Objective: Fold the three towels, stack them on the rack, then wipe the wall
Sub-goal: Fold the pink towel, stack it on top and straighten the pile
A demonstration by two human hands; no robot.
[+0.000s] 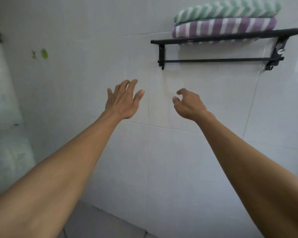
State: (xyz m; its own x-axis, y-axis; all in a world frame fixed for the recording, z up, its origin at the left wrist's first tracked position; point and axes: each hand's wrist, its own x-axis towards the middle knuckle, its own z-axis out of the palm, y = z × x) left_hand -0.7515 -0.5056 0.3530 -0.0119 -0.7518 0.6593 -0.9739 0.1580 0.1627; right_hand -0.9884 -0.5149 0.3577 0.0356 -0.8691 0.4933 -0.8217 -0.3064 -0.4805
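A black wall rack [227, 38] hangs at the upper right of the white tiled wall [162, 160]. On its shelf lies a folded purple-and-white striped towel [224, 27], with a folded green-and-white striped towel [227, 11] on top. The rack's lower bar [220, 60] is bare. My left hand [123, 100] reaches toward the wall below and left of the rack, fingers spread and holding nothing. My right hand [189, 104] is beside it, fingers loosely curled, also holding nothing. Both hands are well below the rack.
Two green marks [41, 53] sit on the wall at the left. A blurred pale object [5, 117] fills the left edge. The floor [96, 224] shows at the bottom.
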